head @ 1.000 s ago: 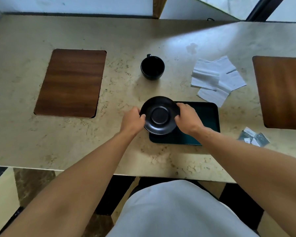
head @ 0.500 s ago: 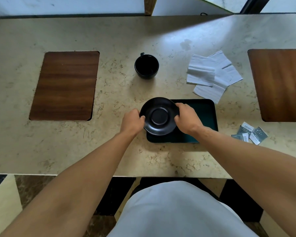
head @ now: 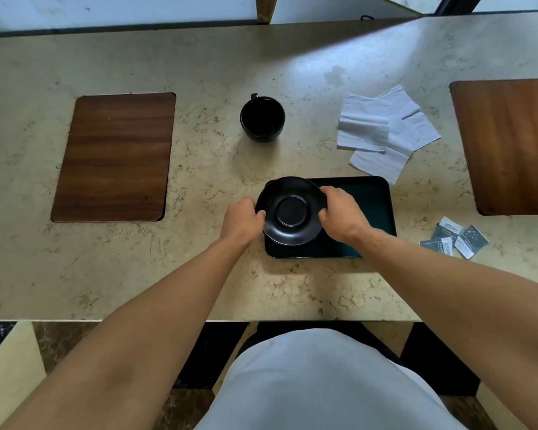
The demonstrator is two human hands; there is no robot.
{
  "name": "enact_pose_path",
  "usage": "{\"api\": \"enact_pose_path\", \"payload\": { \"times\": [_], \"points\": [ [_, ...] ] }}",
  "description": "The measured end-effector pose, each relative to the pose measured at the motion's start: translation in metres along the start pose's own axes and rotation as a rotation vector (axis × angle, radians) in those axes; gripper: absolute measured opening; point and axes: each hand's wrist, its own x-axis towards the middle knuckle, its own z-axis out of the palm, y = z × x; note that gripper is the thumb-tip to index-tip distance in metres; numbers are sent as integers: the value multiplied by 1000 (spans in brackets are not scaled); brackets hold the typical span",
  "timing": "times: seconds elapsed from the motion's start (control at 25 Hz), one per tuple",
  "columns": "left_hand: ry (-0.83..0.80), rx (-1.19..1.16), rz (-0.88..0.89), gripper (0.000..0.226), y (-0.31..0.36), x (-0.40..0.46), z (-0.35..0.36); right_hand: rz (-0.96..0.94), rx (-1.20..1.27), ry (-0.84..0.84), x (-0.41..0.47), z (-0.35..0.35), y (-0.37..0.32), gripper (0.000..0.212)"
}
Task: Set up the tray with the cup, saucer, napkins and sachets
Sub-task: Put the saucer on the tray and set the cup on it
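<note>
A black saucer (head: 291, 211) sits over the left end of the dark green tray (head: 371, 193). My left hand (head: 244, 220) grips its left rim and my right hand (head: 340, 214) grips its right rim. Whether the saucer rests on the tray or is held just above it, I cannot tell. The black cup (head: 262, 119) stands upright on the counter beyond the tray. White napkins (head: 385, 131) lie spread to the tray's far right. Grey sachets (head: 455, 238) lie on the counter right of the tray.
Two wooden inlays are set into the beige marble counter (head: 199, 268), one at the left (head: 114, 156) and one at the right edge (head: 510, 144). The counter's front edge runs just below my forearms.
Both hands keep their hold on the saucer, which stays over the tray's left end. Only the camera view has shifted slightly.
</note>
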Motion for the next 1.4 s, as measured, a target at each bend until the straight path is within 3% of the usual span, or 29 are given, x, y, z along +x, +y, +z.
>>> {"api": "enact_pose_path", "payload": {
  "times": [1.16,1.4],
  "points": [
    [-22,20,5,15,1,1,8,10,-9,-26,5,-1,11,53],
    [-48,-57,-34,23,8,10,-5,3,-55,66,20,-18,3,51]
  ]
}}
